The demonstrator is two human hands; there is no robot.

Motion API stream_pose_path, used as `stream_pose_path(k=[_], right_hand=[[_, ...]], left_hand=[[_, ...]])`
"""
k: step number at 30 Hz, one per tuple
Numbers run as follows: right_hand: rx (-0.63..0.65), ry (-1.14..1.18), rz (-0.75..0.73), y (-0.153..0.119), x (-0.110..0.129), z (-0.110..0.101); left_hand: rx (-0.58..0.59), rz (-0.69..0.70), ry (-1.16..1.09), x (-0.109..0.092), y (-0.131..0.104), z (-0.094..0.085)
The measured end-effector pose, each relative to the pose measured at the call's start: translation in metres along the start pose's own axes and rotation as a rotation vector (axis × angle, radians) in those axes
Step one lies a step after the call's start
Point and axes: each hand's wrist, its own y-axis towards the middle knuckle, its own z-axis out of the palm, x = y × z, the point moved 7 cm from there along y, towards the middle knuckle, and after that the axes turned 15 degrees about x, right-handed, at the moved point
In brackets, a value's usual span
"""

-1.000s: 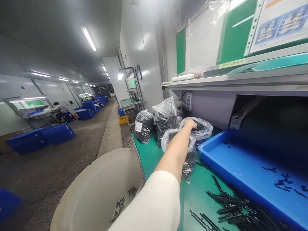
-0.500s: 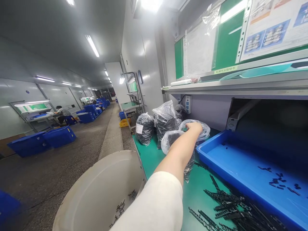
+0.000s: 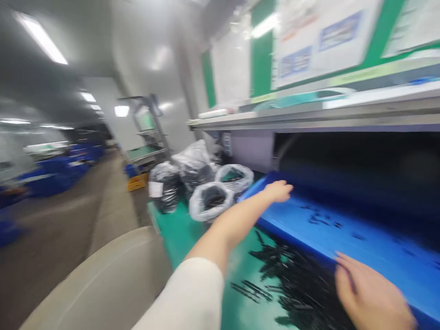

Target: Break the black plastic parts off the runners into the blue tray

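Observation:
My left hand (image 3: 279, 190) is stretched over the far left corner of the blue tray (image 3: 264, 223), its fingers bunched together. What they hold, if anything, is hidden. My right hand (image 3: 373, 291) is at the tray's near edge, beside the heap of black strip-like plastic parts (image 3: 299, 279). Its thumb stands apart from the fingers, with no held thing visible. Small black pieces (image 3: 319, 217) lie scattered in the tray. Left of my left hand stand two open clear plastic bags, the nearer bag (image 3: 195, 204) and the farther bag (image 3: 245, 176), with dark contents.
Filled bags of black parts (image 3: 168, 185) stand at the left of the green tabletop (image 3: 175, 238). A large pale bin (image 3: 113, 270) adjoins the table's left edge. Above the tray runs a shelf (image 3: 309, 120). A yellow crate (image 3: 136, 182) sits on the floor beyond.
My left hand has left the farther open bag and moved right, over the tray. My right hand has come into view at lower right. The view has turned right and is blurred.

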Motion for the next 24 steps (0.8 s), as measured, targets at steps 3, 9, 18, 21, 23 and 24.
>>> stream_pose_path(k=[3, 9, 18, 21, 23, 24], right_hand=[[-0.013, -0.038, 0.024, 0.000, 0.008, -0.013], [-0.025, 0.063, 0.137, 0.000, -0.002, -0.009], [-0.014, 0.163, 0.185, -0.003, -0.006, -0.008], [-0.006, 0.189, 0.201, -0.004, -0.008, -0.006], [-0.009, 0.212, 0.209, -0.004, -0.009, -0.005], [-0.012, 0.221, 0.211, -0.005, -0.009, -0.005]], left_hand=[[0.136, 0.009, 0.018, -0.006, 0.029, 0.027], [0.248, -0.014, 0.046, -0.009, 0.070, 0.046], [0.284, 0.167, 0.038, -0.093, 0.103, 0.061], [0.325, 0.249, 0.073, -0.125, 0.103, 0.069], [0.350, 0.310, 0.108, -0.140, 0.100, 0.074], [0.357, 0.337, 0.125, -0.146, 0.098, 0.076]])
